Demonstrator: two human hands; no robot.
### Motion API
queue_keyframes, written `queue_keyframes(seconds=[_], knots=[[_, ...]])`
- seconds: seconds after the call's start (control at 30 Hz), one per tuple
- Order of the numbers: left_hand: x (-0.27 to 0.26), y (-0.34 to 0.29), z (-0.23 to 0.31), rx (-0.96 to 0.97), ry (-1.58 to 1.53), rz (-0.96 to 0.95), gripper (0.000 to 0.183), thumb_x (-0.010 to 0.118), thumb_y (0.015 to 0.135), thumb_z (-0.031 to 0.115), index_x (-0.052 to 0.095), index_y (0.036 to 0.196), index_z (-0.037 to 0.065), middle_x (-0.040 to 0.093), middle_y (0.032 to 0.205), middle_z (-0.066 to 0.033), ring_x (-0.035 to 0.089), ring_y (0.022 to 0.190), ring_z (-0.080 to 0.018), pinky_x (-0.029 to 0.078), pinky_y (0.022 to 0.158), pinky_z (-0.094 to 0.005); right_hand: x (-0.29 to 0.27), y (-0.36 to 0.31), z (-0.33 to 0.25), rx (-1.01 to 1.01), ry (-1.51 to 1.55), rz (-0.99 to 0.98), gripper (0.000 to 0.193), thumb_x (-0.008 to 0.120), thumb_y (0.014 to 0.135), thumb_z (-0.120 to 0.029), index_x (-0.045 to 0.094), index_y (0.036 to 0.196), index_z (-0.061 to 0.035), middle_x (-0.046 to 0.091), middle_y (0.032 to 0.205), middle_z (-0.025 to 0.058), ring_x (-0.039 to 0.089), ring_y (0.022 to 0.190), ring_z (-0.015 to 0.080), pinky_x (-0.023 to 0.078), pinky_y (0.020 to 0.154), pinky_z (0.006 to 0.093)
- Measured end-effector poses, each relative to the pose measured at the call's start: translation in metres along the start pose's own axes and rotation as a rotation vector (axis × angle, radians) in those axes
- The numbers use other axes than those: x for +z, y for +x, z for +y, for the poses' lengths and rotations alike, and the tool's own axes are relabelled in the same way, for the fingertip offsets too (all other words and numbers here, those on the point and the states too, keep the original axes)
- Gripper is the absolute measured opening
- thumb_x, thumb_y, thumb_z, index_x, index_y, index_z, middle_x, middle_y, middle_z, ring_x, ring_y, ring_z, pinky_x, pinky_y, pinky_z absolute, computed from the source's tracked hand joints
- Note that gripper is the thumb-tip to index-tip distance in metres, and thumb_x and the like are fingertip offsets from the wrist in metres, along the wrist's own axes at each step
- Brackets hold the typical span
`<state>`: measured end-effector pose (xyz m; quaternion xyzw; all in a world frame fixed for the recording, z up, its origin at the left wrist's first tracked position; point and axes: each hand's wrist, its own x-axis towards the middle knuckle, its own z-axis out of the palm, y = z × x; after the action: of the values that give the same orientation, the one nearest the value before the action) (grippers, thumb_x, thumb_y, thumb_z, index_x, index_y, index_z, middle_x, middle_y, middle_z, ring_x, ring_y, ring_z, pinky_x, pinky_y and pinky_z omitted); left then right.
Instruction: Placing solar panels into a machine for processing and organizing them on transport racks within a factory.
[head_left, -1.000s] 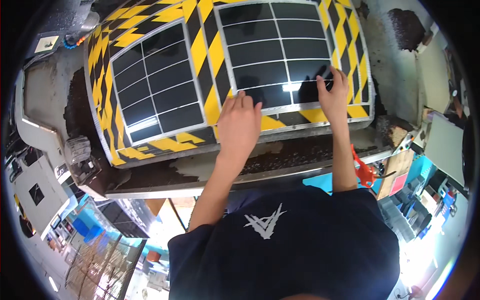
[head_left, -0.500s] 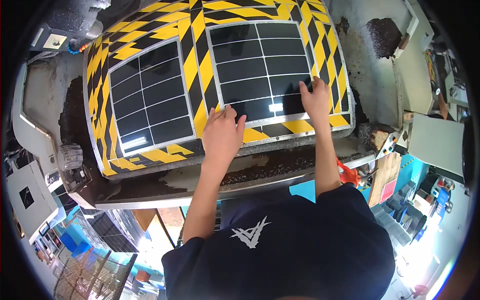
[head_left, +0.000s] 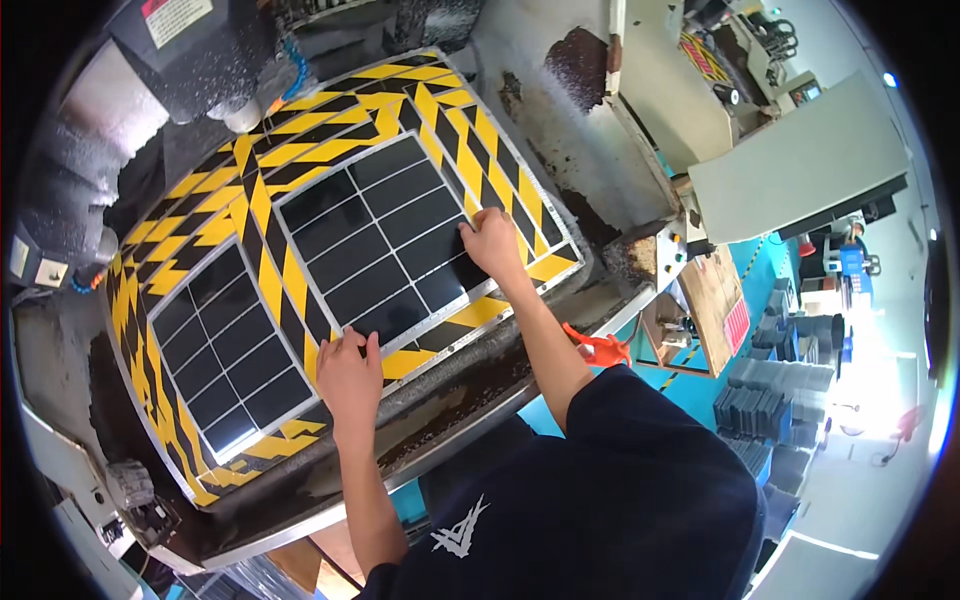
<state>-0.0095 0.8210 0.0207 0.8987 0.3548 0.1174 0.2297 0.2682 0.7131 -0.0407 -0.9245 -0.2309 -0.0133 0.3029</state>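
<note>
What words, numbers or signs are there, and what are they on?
No words or numbers readable.
Red-and-white label on the machine: too small.
Pale sticker at far left: too small.
Shirt: jagged white mark, no readable word.
Red patch on wood: too blurred.
Black panel and striped tape: no lettering seen.

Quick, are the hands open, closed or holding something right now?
Left hand: open, loosely bent, at the near-left corner of the right black panel.
Right hand: open, nothing visibly held, at that panel's right edge.
</note>
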Motion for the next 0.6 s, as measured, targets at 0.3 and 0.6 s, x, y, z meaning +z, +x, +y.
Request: queue_keyframes(seconds=[0.3,0.6], knots=[[-0.002,-0.005,0.001,-0.113,-0.034,-0.022,0.033,0.072,0.089,0.033,0.070,0.095,0.001,0.070,0.096,-0.0195,0.065,0.092,-0.0398,0.050,0.086,-0.0449,-0.024,0.037,-0.017,0.231,0.014,-0.346,0.067,0.068,0.086,-0.056,0.068,0.086,0.0113,0.068,0.090,0.0332,0.068,0.094,0.0465,0.054,0.083,0.0493],[-0.027,0.050,-0.038,0.160,0.014,-0.163,0.052,0.084,0.072,0.022,0.067,0.118,0.007,0.063,0.125,-0.0132,0.053,0.123,-0.0329,0.035,0.109,-0.0474,-0.025,0.059,0.010,-0.074,0.089,-0.512,0.072,0.091,0.070,-0.041,0.055,0.118,0.0002,0.059,0.075,0.0058,0.058,0.070,0.0150,0.048,0.062,0.0311]])
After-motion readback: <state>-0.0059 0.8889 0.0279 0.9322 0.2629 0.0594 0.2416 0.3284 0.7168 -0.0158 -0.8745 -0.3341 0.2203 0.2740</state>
